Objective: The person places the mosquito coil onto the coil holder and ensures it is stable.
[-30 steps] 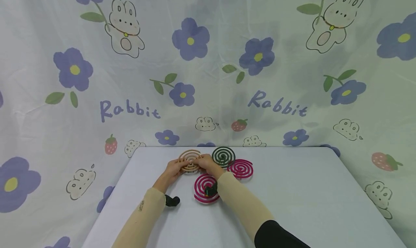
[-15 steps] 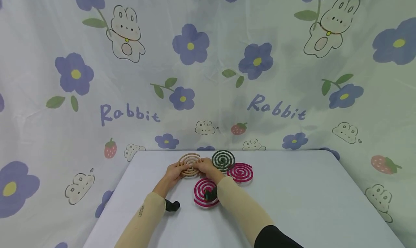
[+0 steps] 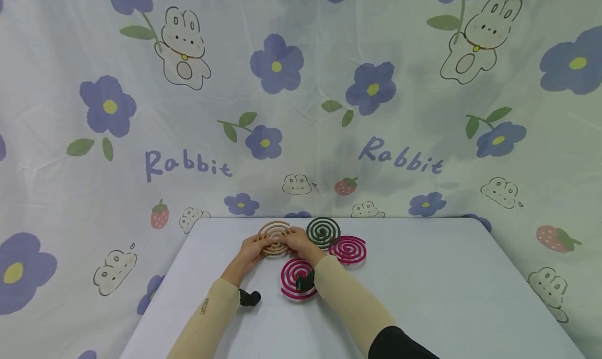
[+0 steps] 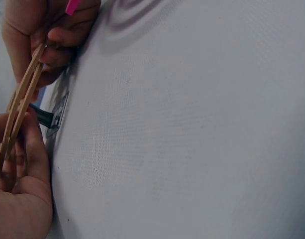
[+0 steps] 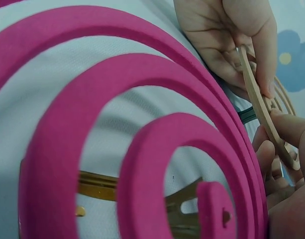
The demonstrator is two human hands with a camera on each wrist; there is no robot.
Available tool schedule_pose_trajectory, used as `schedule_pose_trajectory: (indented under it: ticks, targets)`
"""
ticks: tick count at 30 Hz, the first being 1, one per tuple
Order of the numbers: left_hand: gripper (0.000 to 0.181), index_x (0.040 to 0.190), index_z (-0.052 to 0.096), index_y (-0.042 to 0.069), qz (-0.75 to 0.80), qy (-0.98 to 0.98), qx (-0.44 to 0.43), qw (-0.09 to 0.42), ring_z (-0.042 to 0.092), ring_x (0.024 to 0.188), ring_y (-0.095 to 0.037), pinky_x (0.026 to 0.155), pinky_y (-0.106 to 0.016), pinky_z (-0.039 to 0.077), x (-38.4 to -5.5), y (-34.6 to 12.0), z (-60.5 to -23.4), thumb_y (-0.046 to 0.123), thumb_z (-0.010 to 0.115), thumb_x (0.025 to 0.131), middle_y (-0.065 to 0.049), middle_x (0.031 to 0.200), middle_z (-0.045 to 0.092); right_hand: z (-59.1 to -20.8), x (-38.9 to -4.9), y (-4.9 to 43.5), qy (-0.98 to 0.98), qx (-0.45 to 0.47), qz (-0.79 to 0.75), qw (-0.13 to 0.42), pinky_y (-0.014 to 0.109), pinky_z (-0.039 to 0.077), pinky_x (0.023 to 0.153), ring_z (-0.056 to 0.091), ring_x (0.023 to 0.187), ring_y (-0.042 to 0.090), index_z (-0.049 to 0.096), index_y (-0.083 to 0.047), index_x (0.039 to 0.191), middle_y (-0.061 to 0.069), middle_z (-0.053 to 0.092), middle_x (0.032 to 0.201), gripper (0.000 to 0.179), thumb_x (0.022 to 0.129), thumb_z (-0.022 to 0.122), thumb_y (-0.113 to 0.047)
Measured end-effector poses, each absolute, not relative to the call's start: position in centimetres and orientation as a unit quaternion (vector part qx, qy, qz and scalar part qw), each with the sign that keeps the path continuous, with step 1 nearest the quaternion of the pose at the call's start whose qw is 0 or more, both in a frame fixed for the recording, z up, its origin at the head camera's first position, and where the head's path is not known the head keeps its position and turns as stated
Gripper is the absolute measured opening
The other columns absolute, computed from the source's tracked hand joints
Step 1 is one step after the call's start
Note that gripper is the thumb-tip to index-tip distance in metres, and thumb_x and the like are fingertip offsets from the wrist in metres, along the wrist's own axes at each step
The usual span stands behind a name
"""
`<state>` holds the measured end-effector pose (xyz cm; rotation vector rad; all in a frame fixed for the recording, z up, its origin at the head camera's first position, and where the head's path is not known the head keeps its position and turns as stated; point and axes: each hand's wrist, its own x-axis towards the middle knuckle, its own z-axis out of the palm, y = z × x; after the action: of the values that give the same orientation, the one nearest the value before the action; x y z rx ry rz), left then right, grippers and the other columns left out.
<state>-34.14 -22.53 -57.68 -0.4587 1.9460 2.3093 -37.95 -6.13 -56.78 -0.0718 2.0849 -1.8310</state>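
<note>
A tan mosquito coil (image 3: 275,230) is held between both hands at the back of the table. My left hand (image 3: 250,253) pinches its left side, thumb on top near the centre and fingers beneath. My right hand (image 3: 303,243) grips the right side the same way, the thumbs almost meeting. In the left wrist view the coil (image 4: 24,97) shows edge-on, tilted. A small dark green stand (image 4: 45,117) with a flat metal base stands under it. The right wrist view shows the left hand (image 5: 227,40) and the right hand (image 5: 291,194) around the coil.
A pink coil (image 3: 288,278) lies in front of the right hand, raised on a gold-coloured metal stand (image 5: 97,185). A dark green coil (image 3: 322,232) and a second pink coil (image 3: 349,250) overlap at the right. Behind the white table (image 3: 437,286) hangs a patterned curtain (image 3: 320,134).
The whole head view has shifted slightly down in the frame. Both hands keep their grip on the tan coil, with only slight thumb movement near its centre.
</note>
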Motion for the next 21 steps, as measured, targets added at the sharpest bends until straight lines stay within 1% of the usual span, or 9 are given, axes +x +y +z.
schedule_pose_trajectory:
  ticks: [5, 10, 17, 21]
  targets:
    - [0.036, 0.118, 0.055, -0.009, 0.753, 0.640, -0.147, 0.042, 0.063, 0.079, -0.012, 0.067, -0.023, 0.053, -34.27, -22.49, -57.36, 0.007, 0.070, 0.089, -0.006, 0.091, 0.063, -56.40, -37.89, -6.23, 0.751, -0.018, -0.636, 0.178, 0.023, 0.043, 0.046, 0.050, 0.053, 0.011, 0.064, -0.004, 0.109, 0.004, 0.060, 0.078, 0.029, 0.087, 0.075, -0.019]
    - [0.036, 0.118, 0.055, -0.010, 0.749, 0.645, -0.145, 0.039, 0.063, 0.076, -0.011, 0.065, -0.022, 0.053, -34.39, -22.65, -57.17, 0.008, 0.069, 0.090, -0.007, 0.088, 0.064, -55.95, -37.78, -6.45, 0.750, -0.014, -0.637, 0.178, 0.023, 0.043, 0.045, 0.049, 0.052, 0.012, 0.063, -0.002, 0.107, 0.003, 0.058, 0.074, 0.029, 0.086, 0.075, -0.019]
    - [0.035, 0.116, 0.056, -0.009, 0.749, 0.643, -0.156, 0.043, 0.063, 0.075, -0.011, 0.066, -0.023, 0.053, -34.24, -22.62, -57.58, 0.009, 0.070, 0.090, -0.007, 0.089, 0.064, -55.92, -37.48, -6.42, 0.760, 0.011, -0.623, 0.186, 0.021, 0.042, 0.044, 0.049, 0.051, 0.010, 0.063, -0.003, 0.106, 0.003, 0.058, 0.073, 0.028, 0.088, 0.074, -0.021]
    - [0.038, 0.119, 0.055, -0.010, 0.743, 0.649, -0.156, 0.038, 0.063, 0.076, -0.010, 0.067, -0.023, 0.053, -34.20, -22.50, -57.96, 0.010, 0.069, 0.090, -0.007, 0.091, 0.063, -56.02, -37.49, -6.27, 0.764, 0.009, -0.617, 0.188, 0.021, 0.042, 0.044, 0.049, 0.051, 0.010, 0.061, -0.002, 0.103, 0.003, 0.057, 0.072, 0.028, 0.087, 0.075, -0.021]
